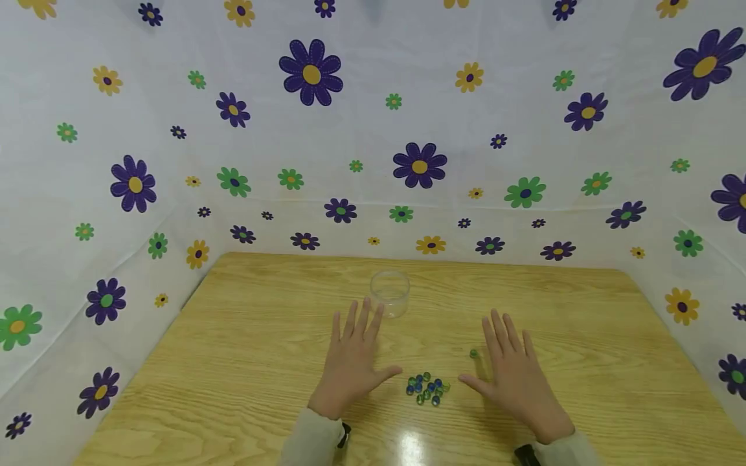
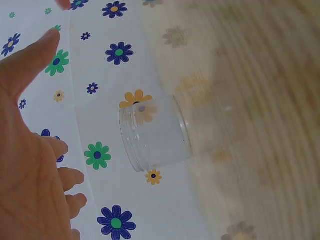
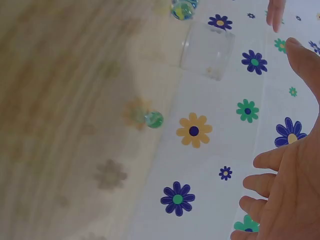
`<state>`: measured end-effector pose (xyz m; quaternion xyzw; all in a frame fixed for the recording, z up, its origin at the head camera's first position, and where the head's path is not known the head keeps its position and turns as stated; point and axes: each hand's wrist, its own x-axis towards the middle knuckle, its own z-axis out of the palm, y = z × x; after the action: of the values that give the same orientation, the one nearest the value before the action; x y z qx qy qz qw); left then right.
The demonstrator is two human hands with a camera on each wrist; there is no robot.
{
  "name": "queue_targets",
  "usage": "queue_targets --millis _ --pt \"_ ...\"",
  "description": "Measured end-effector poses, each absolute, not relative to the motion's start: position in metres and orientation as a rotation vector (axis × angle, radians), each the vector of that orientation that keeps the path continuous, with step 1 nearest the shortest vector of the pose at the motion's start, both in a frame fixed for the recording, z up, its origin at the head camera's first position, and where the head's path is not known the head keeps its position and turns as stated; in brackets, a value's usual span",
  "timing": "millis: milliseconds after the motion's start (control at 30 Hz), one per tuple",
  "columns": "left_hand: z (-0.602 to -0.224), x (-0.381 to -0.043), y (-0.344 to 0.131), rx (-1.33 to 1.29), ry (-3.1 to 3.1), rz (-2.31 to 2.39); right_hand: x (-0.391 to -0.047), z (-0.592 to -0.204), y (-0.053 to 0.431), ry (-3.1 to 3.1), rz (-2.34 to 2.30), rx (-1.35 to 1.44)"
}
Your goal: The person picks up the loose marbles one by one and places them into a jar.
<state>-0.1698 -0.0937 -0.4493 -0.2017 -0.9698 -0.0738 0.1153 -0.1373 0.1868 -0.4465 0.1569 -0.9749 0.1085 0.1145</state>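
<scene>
Several green and blue glass marbles [image 1: 428, 388] lie in a loose cluster on the table between my two hands. One green marble [image 1: 473, 353] sits apart, close to the right hand; the right wrist view shows this lone marble [image 3: 154, 119] too. My left hand [image 1: 353, 369] is spread flat, palm down, to the left of the cluster, its thumb pointing at the marbles. My right hand [image 1: 517, 378] is spread likewise on the other side and holds nothing. Beyond the left fingertips stands a clear, lidless round jar [image 1: 390, 294], upright, with nothing visible inside.
The wood-grain table [image 1: 262, 362] ends at a white cloth [image 1: 361, 129] printed with purple, green and yellow flowers, which rises at the back and both sides. A bright light reflection shows on the tabletop near the front edge.
</scene>
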Motion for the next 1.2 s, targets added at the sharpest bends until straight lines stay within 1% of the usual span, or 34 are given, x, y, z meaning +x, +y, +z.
queue_targets --millis 267,533,833,1200 --pt "-0.447 -0.195 -0.1 -0.586 -2.803 -0.136 -0.161 -0.43 0.188 -2.832 0.22 0.525" --pt "-0.439 -0.231 -0.106 -0.618 -2.839 -0.12 -0.201 -0.416 0.175 -2.877 0.207 0.62" --pt "-0.433 -0.26 -0.111 -0.678 -2.859 -0.173 -0.244 -0.407 0.151 -2.874 0.126 0.78" --pt "-0.443 -0.294 -0.112 -0.735 -2.895 -0.09 -0.289 -0.419 0.12 -2.976 0.013 0.866"
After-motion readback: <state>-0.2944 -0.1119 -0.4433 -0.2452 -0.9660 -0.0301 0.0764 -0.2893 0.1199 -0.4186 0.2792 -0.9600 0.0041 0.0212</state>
